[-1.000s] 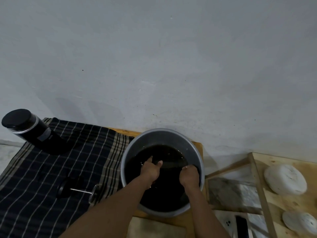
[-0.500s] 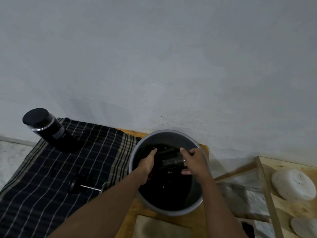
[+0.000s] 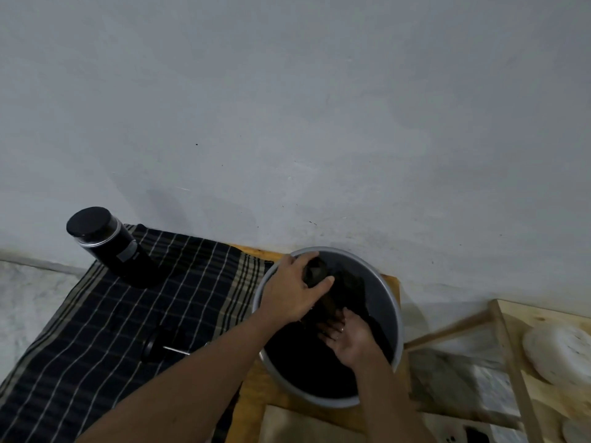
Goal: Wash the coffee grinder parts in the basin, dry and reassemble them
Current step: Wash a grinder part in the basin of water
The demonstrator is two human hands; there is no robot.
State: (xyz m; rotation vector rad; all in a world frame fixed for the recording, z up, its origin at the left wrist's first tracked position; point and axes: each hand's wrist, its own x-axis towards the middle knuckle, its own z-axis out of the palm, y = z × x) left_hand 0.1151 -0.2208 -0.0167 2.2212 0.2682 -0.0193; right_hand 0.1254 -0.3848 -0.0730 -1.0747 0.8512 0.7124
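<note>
A grey round basin of dark water stands on a wooden table. My left hand grips a dark cylindrical grinder part and holds it tilted above the water near the basin's far rim. Lower in the basin, my right hand lies palm up with its fingers under the part's lower end. A black grinder body with a black lid stands on a dark checked cloth at the left. The crank handle lies on the cloth near my left forearm.
A grey wall rises close behind the table. A wooden rack at the right holds white round objects. A dark phone lies at the bottom edge, right of my right arm.
My left hand has lifted the dark part out of the water toward the far rim. My right hand let go of the part's side and turned palm up beneath it.
</note>
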